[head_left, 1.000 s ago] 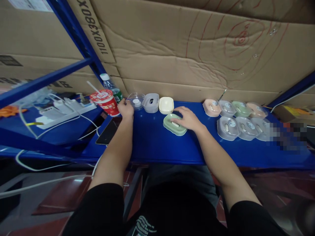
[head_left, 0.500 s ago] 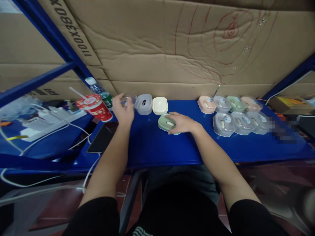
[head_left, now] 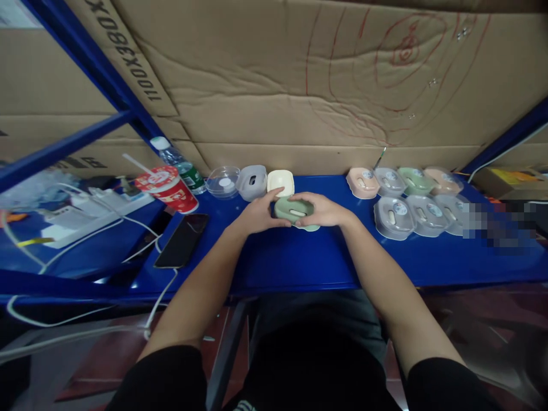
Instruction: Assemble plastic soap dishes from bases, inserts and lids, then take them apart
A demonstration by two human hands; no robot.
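Between my hands is a small green lidded container (head_left: 287, 210) with a pale tab on its top. My left hand (head_left: 261, 212) grips its left side, thumb and fingers curved round the edge. On the opposite side my right hand (head_left: 321, 210) is closed on it too. Just behind stands a cream piece (head_left: 281, 181), like a shallow tub or lid. To its left are a grey lid-like piece (head_left: 252, 181) with a dark slot and a clear plastic bowl (head_left: 223, 182). The green container's underside is hidden.
Several lidded containers in clear covers, such as a grey one (head_left: 394, 218), stand in two rows at right. At left are a red paper cup (head_left: 173, 191) with a straw, a water bottle (head_left: 184, 168) and a phone (head_left: 182, 241). A cardboard wall (head_left: 240, 85) rises behind.
My left hand has let go of the clear bowl and moved right to the green container. My right hand has stayed on the container.
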